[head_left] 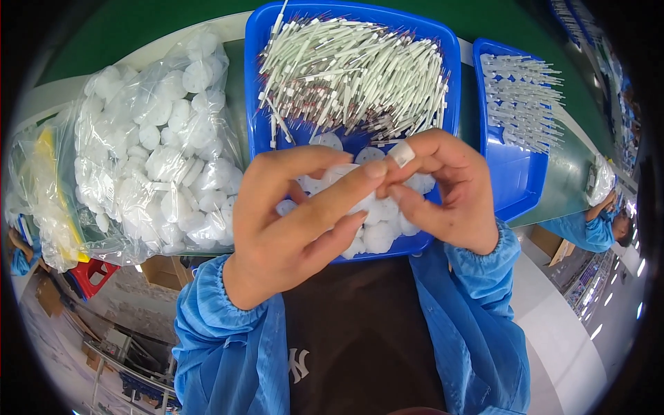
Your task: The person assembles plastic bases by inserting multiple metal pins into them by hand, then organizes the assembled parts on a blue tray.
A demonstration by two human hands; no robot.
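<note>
Green tabletop [568, 188], worn grey floor [142, 303], cardboard box [164, 272] at lower left, bright light strips [640, 267] at right

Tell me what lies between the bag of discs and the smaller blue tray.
In the head view: the larger blue tray, holding pale sticks and white discs, left hand and right hand above.

Single wide fisheye view from person's head, upright, facing down. Left hand [280, 232] and right hand [453, 197] near lens, mid-frame; table [567, 183] farther off, stretching across upper half; own torso [360, 325] at lower edge. Straight edges bend toward dark round border.
</note>
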